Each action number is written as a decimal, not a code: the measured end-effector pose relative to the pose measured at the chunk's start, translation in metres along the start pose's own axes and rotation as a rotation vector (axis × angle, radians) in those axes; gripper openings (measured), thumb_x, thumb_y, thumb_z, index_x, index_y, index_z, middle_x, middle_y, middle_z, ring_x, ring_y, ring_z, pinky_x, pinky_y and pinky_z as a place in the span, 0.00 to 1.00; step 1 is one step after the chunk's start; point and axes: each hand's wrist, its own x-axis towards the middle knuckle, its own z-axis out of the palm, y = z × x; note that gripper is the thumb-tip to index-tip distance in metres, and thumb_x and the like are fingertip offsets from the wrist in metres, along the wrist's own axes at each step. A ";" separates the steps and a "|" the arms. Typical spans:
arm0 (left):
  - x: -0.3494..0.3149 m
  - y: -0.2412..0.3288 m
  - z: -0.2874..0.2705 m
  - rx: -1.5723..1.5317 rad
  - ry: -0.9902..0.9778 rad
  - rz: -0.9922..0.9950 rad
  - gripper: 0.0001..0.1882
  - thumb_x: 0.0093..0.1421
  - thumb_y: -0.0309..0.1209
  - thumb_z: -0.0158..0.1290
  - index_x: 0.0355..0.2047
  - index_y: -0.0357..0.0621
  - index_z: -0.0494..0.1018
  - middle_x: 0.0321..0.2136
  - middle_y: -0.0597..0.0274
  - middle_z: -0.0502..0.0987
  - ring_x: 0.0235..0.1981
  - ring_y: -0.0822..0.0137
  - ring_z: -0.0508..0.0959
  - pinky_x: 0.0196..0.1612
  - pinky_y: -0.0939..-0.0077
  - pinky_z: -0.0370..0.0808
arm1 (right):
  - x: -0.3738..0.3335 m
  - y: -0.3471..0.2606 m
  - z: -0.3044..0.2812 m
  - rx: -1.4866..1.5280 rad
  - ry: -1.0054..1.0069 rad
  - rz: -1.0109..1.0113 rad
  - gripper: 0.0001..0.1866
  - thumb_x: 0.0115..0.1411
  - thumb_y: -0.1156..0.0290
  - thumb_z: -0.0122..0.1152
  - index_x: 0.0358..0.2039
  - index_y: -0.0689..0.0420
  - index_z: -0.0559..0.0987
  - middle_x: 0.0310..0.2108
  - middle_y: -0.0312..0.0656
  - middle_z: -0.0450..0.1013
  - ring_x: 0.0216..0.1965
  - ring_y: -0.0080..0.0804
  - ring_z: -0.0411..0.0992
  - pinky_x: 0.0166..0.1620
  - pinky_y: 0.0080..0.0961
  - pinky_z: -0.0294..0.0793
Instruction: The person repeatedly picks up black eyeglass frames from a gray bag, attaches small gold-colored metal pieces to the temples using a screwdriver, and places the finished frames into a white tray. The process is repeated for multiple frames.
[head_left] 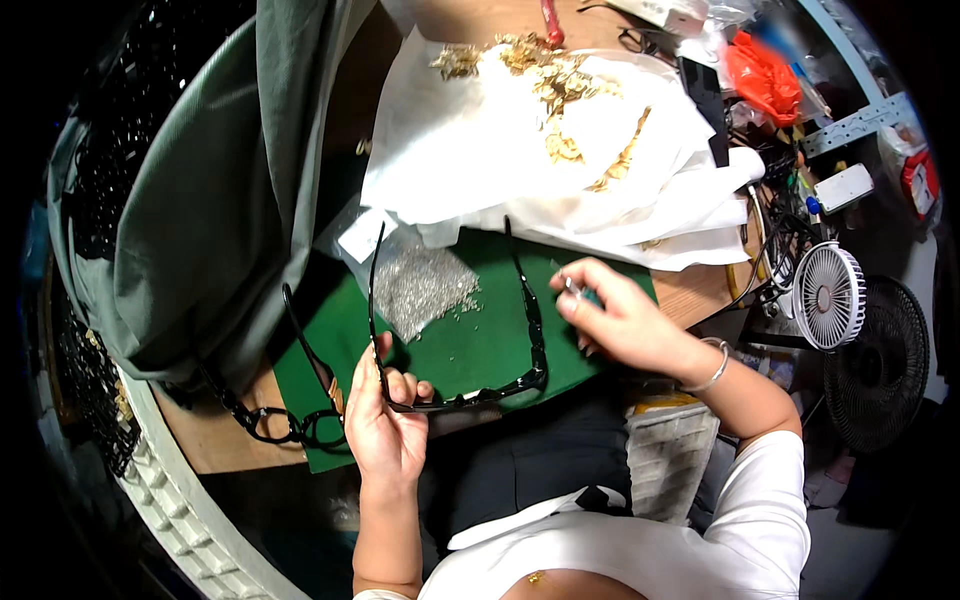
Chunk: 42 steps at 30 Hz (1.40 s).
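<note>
Left grip (388, 420) is clamped on black glasses (480, 397), which stretch from its twelve to nearly three o'clock. Right grip (630, 315), at its two, curls by a shiny bit (573, 287); whether clamped, I cannot tell. Silvery beads (425, 285) lie near twelve over a green mat (485, 350), other glasses (296, 430) at nine.

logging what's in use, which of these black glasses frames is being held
The frame to the right, gripped in the left hand; the other frame sits over the left edge of the green mat.
</note>
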 end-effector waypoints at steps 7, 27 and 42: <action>-0.039 -0.029 0.049 1.785 -0.534 0.779 0.28 0.46 0.26 0.55 0.50 0.37 0.62 0.45 0.48 0.65 0.49 0.52 0.64 0.55 0.56 0.53 | -0.003 0.004 0.003 -0.322 0.014 -0.297 0.08 0.54 0.73 0.50 0.34 0.61 0.67 0.25 0.38 0.65 0.24 0.22 0.66 0.29 0.21 0.67; -0.075 0.027 0.025 0.990 -0.472 0.424 0.17 0.55 0.30 0.49 0.43 0.35 0.65 0.33 0.54 0.73 0.31 0.70 0.70 0.35 0.75 0.64 | 0.159 -0.069 -0.089 -1.128 0.594 -0.363 0.07 0.43 0.74 0.52 0.20 0.65 0.73 0.24 0.56 0.71 0.29 0.51 0.71 0.35 0.40 0.70; -0.061 0.001 0.031 1.103 -0.314 0.666 0.16 0.46 0.19 0.52 0.38 0.33 0.69 0.23 0.62 0.74 0.17 0.71 0.67 0.25 0.80 0.65 | -0.020 -0.079 0.044 0.065 -0.372 -0.152 0.08 0.53 0.72 0.57 0.25 0.63 0.70 0.21 0.37 0.70 0.23 0.18 0.69 0.26 0.15 0.68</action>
